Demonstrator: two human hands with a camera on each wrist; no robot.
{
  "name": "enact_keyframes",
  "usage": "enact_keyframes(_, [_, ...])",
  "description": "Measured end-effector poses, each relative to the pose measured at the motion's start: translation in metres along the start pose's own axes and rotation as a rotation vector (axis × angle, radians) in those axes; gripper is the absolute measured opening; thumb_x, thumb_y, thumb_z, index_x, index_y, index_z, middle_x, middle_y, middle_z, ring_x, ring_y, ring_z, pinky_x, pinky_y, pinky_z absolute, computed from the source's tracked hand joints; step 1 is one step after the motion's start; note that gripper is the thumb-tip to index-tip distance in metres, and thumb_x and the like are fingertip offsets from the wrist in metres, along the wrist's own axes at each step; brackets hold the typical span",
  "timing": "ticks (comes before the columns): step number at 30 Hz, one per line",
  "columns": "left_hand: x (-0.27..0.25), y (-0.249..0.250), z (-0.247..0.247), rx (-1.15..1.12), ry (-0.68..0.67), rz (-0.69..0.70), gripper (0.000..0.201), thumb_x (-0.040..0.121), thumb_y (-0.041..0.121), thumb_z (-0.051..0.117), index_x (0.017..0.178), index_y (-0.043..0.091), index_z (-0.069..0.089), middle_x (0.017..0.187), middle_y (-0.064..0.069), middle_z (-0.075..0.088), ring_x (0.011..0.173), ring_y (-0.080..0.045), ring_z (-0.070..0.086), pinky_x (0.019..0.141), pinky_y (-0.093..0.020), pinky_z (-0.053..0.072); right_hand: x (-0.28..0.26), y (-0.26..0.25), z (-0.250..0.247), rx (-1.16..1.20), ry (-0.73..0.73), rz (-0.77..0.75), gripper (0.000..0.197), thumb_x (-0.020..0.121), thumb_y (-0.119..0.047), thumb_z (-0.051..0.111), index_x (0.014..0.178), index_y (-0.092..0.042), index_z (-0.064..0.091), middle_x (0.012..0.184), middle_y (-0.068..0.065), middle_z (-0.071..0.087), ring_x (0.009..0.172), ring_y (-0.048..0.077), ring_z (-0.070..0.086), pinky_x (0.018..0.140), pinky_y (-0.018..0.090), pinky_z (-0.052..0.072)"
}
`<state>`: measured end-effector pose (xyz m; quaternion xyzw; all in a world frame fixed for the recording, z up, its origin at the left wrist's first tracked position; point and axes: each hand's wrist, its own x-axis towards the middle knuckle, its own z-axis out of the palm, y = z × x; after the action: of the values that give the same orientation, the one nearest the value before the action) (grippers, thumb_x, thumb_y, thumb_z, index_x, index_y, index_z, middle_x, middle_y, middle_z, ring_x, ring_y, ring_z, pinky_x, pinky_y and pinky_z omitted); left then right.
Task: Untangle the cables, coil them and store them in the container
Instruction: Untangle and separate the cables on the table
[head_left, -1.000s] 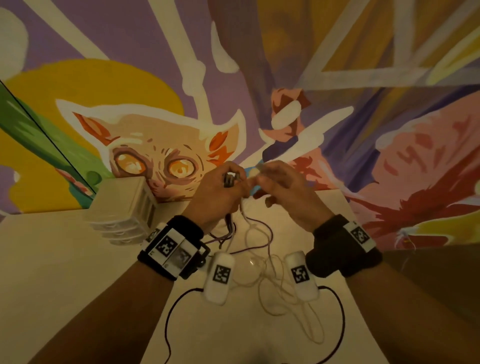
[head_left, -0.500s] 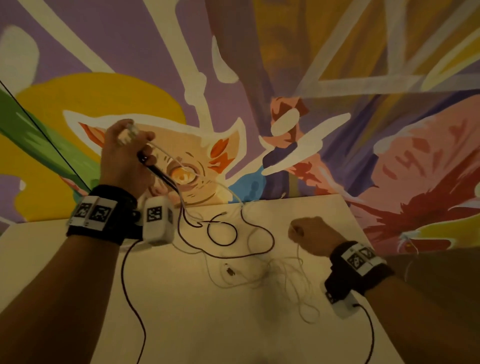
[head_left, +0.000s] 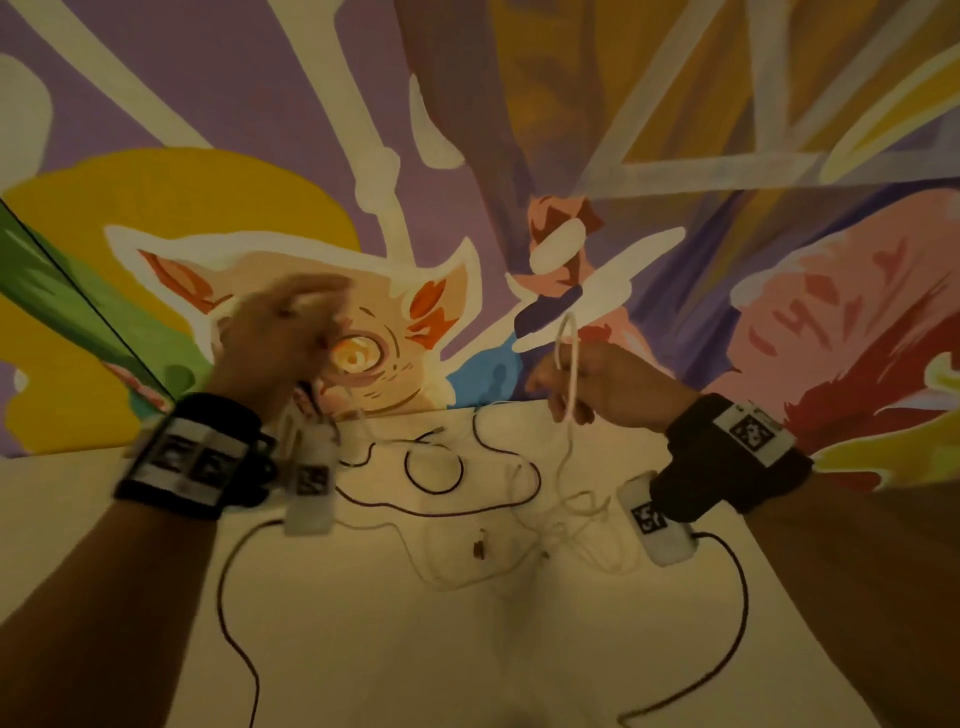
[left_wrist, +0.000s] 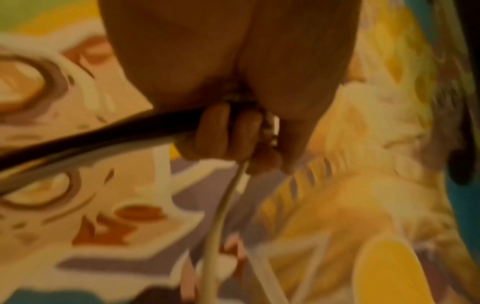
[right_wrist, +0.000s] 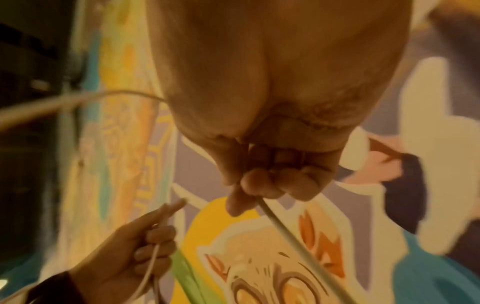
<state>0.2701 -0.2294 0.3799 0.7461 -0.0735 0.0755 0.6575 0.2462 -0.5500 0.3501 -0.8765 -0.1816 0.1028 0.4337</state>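
My left hand (head_left: 291, 325) is raised at the left, blurred, gripping a dark cable (left_wrist: 103, 135) and a white cable (left_wrist: 221, 216) in curled fingers (left_wrist: 223, 131). My right hand (head_left: 563, 387) is held up over the table's far edge and pinches a white cable loop (head_left: 567, 353) between thumb and fingers (right_wrist: 259, 185). The dark cable (head_left: 441, 491) runs down in loops across the table (head_left: 415, 649). A tangle of thin white cable (head_left: 576, 514) lies under my right wrist, with a small connector (head_left: 480, 543) beside it. No container is in view.
A painted mural wall (head_left: 675, 156) rises straight behind the table's far edge. Black leads from the wrist cameras (head_left: 223, 597) trail over the near table on both sides. The table's right edge (head_left: 810, 623) drops off to a dark floor.
My right hand has risen from a low fist at the table and now holds up a white cable loop. My left hand has stayed raised, shifting slightly right and down.
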Motion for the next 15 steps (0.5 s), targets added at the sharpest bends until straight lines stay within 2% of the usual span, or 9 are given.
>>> enact_keyframes(2, [-0.019,-0.001,0.041,0.096,-0.254,-0.074,0.035,0.092,0.024,0.065,0.125,0.032,0.062,0.059,-0.005,0.050,0.046,-0.011,0.037,0.042,-0.023,0.031,0.007,-0.020,0.006,-0.104,0.009,-0.073,0.026,0.100,-0.025,0.044,0.092,-0.015,0.066,0.064,-0.002,0.065,0.052,0.004,0.057,0.053,0.013,0.045])
enact_keyframes(4, [-0.033,-0.001,0.071,0.056,-0.423,-0.117,0.054,0.084,0.033,0.068,0.136,0.037,0.052,0.058,-0.012,0.044,0.047,-0.013,0.035,0.043,-0.027,0.027,0.016,-0.031,0.009,-0.247,0.003,-0.048,0.023,0.099,-0.021,0.045,0.091,-0.016,0.066,0.062,-0.006,0.064,0.053,0.001,0.058,0.054,0.011,0.046])
enact_keyframes(5, [-0.039,0.001,0.082,0.016,-0.477,-0.123,0.057,0.081,0.036,0.067,0.136,0.039,0.051,0.057,-0.011,0.043,0.047,-0.014,0.034,0.044,-0.028,0.025,0.019,-0.033,0.010,-0.309,-0.027,-0.017,0.020,0.097,-0.017,0.046,0.088,-0.018,0.064,0.064,-0.007,0.063,0.056,0.003,0.059,0.059,0.013,0.049])
enact_keyframes(7, [-0.044,0.006,0.098,-0.063,-0.520,-0.119,0.048,0.080,0.035,0.065,0.126,0.045,0.055,0.053,-0.002,0.042,0.047,-0.012,0.033,0.045,-0.030,0.022,0.020,-0.039,0.012,-0.494,-0.069,0.023,0.014,0.092,-0.014,0.051,0.084,-0.019,0.061,0.073,-0.004,0.063,0.067,0.011,0.061,0.071,0.033,0.057])
enact_keyframes(8, [-0.046,0.009,0.103,-0.079,-0.517,-0.104,0.042,0.084,0.030,0.065,0.123,0.044,0.057,0.051,0.003,0.043,0.045,-0.010,0.034,0.045,-0.028,0.022,0.019,-0.042,0.013,-0.557,-0.081,0.028,0.010,0.091,-0.014,0.052,0.087,-0.015,0.061,0.080,0.000,0.064,0.072,0.017,0.061,0.073,0.039,0.056])
enact_keyframes(10, [-0.046,0.013,0.109,-0.005,-0.459,-0.009,0.034,0.090,0.017,0.064,0.123,0.027,0.064,0.046,0.010,0.046,0.041,-0.005,0.037,0.042,-0.020,0.028,0.015,-0.046,0.014,-0.548,-0.104,0.061,0.009,0.093,-0.013,0.051,0.094,-0.008,0.060,0.087,0.002,0.064,0.074,0.019,0.059,0.074,0.038,0.053])
enact_keyframes(12, [-0.043,0.017,0.111,0.108,-0.345,0.110,0.017,0.091,0.015,0.065,0.105,0.007,0.070,0.047,0.012,0.053,0.040,-0.003,0.043,0.044,-0.015,0.035,0.014,-0.045,0.017,-0.414,-0.113,0.101,0.014,0.095,-0.015,0.051,0.087,-0.011,0.062,0.074,-0.002,0.065,0.065,0.012,0.060,0.076,0.037,0.056])
enact_keyframes(13, [-0.040,0.018,0.109,0.120,-0.264,0.145,0.012,0.090,0.017,0.066,0.094,0.006,0.069,0.049,0.012,0.054,0.042,-0.003,0.044,0.044,-0.016,0.036,0.014,-0.042,0.018,-0.365,-0.099,0.090,0.018,0.095,-0.019,0.051,0.086,-0.012,0.065,0.068,-0.005,0.065,0.060,0.009,0.059,0.073,0.035,0.056])
enact_keyframes(15, [-0.028,0.024,0.095,0.014,-0.061,0.155,0.014,0.089,0.024,0.068,0.081,0.013,0.065,0.054,0.006,0.054,0.046,-0.010,0.042,0.042,-0.021,0.033,0.012,-0.030,0.023,-0.332,-0.111,0.068,0.020,0.094,-0.025,0.054,0.089,-0.011,0.068,0.064,-0.005,0.067,0.057,0.008,0.060,0.064,0.027,0.052])
